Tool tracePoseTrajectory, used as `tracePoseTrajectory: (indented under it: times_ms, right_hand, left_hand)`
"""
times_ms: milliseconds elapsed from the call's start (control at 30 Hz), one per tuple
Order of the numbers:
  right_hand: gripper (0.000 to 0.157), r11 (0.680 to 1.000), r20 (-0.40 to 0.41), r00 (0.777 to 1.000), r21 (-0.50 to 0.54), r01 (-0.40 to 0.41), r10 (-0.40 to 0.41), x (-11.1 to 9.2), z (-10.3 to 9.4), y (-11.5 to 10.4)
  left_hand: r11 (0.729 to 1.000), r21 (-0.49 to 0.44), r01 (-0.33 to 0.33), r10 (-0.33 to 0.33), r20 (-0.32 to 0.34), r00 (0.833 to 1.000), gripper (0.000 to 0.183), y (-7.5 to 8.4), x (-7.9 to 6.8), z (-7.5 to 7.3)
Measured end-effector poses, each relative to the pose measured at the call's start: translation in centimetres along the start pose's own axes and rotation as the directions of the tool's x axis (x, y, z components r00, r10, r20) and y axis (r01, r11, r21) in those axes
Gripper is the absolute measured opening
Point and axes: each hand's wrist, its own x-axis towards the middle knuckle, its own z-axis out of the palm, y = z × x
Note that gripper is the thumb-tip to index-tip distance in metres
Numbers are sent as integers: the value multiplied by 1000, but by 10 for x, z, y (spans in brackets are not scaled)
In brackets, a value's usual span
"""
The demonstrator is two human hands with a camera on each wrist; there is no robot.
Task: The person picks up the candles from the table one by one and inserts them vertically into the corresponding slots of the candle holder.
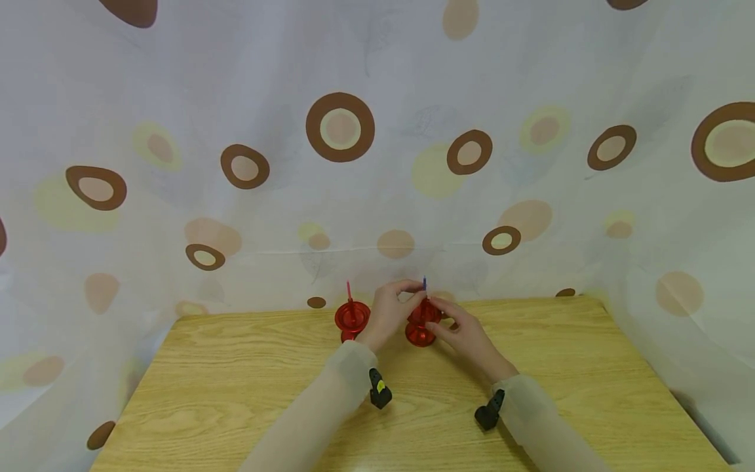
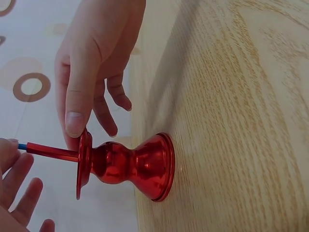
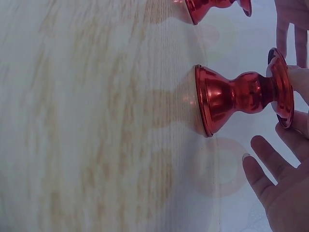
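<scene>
A shiny red candle holder (image 1: pixel 420 335) stands upright on the table with a slim blue candle (image 1: pixel 425 283) in its socket. My left hand (image 1: pixel 389 311) pinches the candle just above the red socket tube (image 2: pixel 50 151), its other fingers spread. From the other side my right hand (image 1: pixel 470 333) holds the holder's dish rim (image 2: pixel 85 164) between thumb and fingers. In the right wrist view the holder's waisted stem (image 3: pixel 251 92) and flared base show, while the candle is hidden. Left of it stands a matching red holder (image 1: pixel 352 317) bearing a pink candle (image 1: pixel 348 290), partly behind my left arm.
The wood-grain table (image 1: pixel 236 393) lies beneath both holders, which stand near its back edge. A white curtain (image 1: pixel 377 216) with brown and yellow ovals hangs behind and along the sides. Each wrist carries a small black camera.
</scene>
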Motion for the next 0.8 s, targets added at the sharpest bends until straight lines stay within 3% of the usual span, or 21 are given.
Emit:
tracePoseTrajectory:
  times_ms: [300,567,800]
  right_hand:
    - [56,1000,0,1000,17,-20,20,2,-3,-1]
    - [55,999,2,1000,37,-31,31,4,-7,-3]
    - [52,1000,-24,1000,25,-5,6,1,-12,-7]
  left_hand:
    - [1000,-18,15,-15,-14,1000,27,-2,-7,-2]
    - [998,-54,-12,11,-27,1000,27,1,-15,-5]
    - [999,-24,-29,28,-36,999,23,1,-23,-7]
